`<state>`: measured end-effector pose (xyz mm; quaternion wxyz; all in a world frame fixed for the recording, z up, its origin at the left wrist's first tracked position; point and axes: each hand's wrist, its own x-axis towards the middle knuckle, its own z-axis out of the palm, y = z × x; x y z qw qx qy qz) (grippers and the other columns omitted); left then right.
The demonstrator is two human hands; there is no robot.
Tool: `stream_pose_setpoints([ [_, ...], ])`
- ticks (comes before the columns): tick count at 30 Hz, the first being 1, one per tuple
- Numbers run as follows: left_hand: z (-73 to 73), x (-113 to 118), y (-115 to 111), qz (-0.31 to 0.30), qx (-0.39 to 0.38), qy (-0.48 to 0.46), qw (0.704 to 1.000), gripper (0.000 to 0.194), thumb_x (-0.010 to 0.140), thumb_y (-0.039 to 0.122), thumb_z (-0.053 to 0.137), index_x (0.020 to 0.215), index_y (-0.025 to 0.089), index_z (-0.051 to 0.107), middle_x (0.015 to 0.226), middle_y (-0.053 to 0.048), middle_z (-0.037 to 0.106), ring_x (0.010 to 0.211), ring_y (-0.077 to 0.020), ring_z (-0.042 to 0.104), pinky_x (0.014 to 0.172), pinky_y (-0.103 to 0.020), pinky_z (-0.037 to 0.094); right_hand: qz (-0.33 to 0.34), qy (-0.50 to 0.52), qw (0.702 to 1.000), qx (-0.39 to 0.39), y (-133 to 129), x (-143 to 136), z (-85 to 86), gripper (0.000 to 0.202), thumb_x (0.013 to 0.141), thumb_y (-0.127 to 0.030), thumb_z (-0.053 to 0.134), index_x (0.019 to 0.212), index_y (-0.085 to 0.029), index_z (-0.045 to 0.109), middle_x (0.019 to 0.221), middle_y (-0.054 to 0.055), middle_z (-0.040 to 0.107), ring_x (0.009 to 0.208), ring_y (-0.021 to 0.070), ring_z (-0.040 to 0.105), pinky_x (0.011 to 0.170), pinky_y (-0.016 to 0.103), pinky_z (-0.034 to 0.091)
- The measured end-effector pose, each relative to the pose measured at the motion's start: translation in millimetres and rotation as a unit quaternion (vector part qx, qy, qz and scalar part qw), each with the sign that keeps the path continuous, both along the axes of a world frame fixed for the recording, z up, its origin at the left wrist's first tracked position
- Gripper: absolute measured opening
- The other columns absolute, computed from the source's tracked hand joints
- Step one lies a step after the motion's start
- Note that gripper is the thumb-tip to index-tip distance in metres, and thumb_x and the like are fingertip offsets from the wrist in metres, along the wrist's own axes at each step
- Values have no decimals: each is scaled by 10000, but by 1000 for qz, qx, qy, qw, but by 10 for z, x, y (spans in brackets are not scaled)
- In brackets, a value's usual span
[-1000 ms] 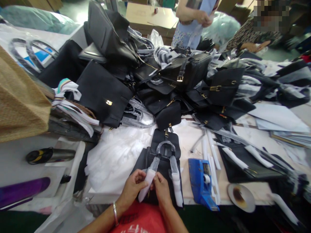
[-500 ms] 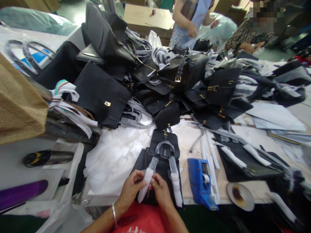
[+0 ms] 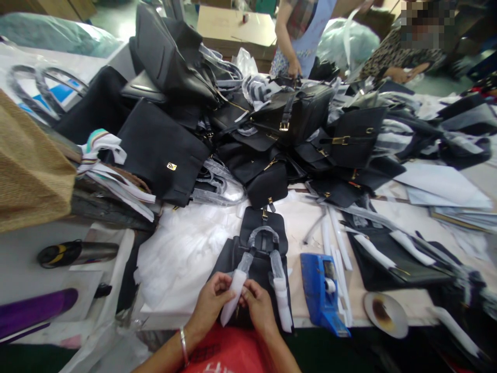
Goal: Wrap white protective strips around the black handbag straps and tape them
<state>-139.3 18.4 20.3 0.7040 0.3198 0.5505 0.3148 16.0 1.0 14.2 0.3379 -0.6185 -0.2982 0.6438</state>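
Note:
A black backpack [image 3: 258, 267] lies at the table's front edge, its handle and straps wrapped in clear plastic. White foam [image 3: 234, 298] surrounds the lower part of its left strap. My left hand [image 3: 215, 299] pinches that foam from the left, and my right hand [image 3: 255, 303] pinches its right edge, fingertips close together. The right strap carries its own white foam sleeve [image 3: 282, 304], which neither hand touches. To the right of the backpack stands a blue tape dispenser [image 3: 320, 292].
Black bags [image 3: 272, 134] are heaped across the back. Thin white foam sheets [image 3: 174, 254] lie left of the backpack. Foam strips [image 3: 339, 259], a stained round dish [image 3: 385, 314] and another black bag [image 3: 399, 259] are on the right. A person [image 3: 301, 39] stands behind the heap.
My hands have barely moved on the foam. Across the table, the person in the apron has one hand lowered to the bags and the other arm raised.

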Motion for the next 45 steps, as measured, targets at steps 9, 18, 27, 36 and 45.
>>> stream_pose_setpoints([
  [9,68,-20,25,-31,-1,42,999,401,770,289,691,1140,163,601,898,-68,689,809,-225,639,747,-323,474,23,73,997,-2,26,89,150,325,805,-397,618,1033,-177,691,775,32,651,690,183,569,676,295,462],
  [18,-50,-5,39,-86,27,15,996,430,800,274,657,1222,193,628,1087,-87,689,956,-257,620,872,-342,458,40,131,990,26,13,124,245,391,811,-404,668,1137,-188,656,957,57,682,897,241,617,827,343,470],
  [27,33,-60,161,-135,51,-34,989,464,811,331,672,1257,218,615,1226,-75,655,1123,-292,582,1000,-373,415,16,109,994,23,29,71,238,344,798,-384,675,1073,-177,679,922,54,698,852,236,627,780,327,485],
  [36,108,-56,185,-171,58,-7,983,427,848,388,620,1230,197,634,1143,-83,688,1033,-289,617,929,-356,448,-50,88,995,1,-45,-15,160,292,765,-334,684,1012,-181,661,872,46,694,783,201,628,715,301,490],
  [45,81,-25,217,-172,11,-69,983,401,803,387,673,1140,169,675,1029,-84,701,973,-273,630,854,-330,474,-48,24,999,0,-66,44,85,294,727,-406,731,880,-166,659,743,12,624,635,159,581,606,266,467],
])
